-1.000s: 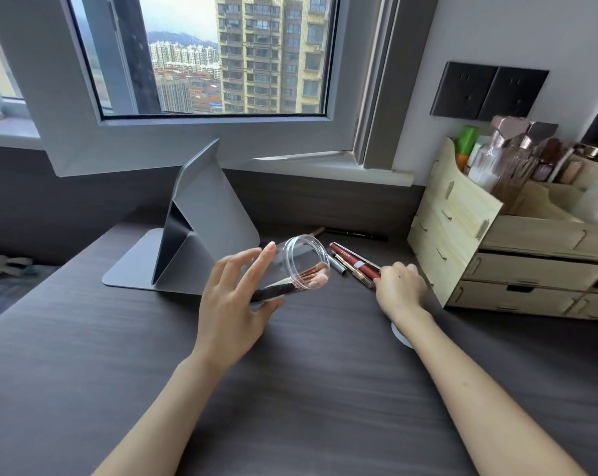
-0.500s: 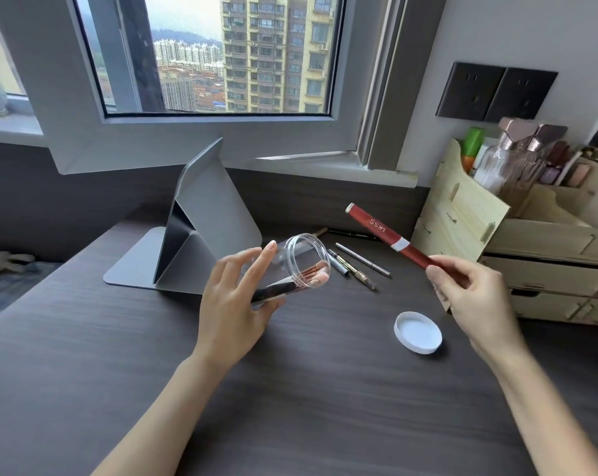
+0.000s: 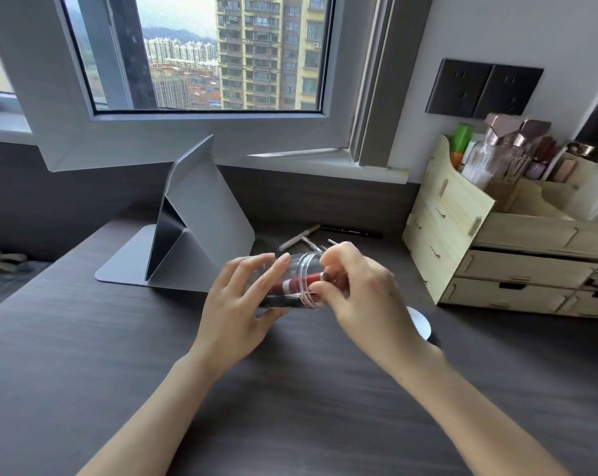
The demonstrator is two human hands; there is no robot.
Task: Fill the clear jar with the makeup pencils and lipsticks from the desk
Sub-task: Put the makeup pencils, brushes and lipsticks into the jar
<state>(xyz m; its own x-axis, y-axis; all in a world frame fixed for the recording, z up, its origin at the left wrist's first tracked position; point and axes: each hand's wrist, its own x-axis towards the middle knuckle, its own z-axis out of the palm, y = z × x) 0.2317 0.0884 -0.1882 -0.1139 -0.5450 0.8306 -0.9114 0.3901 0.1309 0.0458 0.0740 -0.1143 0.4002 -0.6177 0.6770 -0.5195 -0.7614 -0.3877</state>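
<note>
Table (image 3: 84, 372), dark woodgrain. Clear jar (image 3: 299, 269) held above it, tipped on its side, mouth facing R. L hand (image 3: 237, 300) wraps jar body from near side, fingers spread, thumb below. R hand (image 3: 356, 286) at the mouth, fingertips pinched on tail end of red lipstick (image 3: 299, 281), which lies mostly inside, long axis L–R along jar axis. Judging: push goes straight L, R hand nearer.

Dark pencil (image 3: 280, 300) along jar's lower wall. More pencils (image 3: 299, 237) on table just beyond jar, far side, w/ black pen (image 3: 350, 231).

Hidden: R palm covers jar rim and some loose pencils; count unclear. White lid (image 3: 422, 324) partly behind R wrist.
</note>
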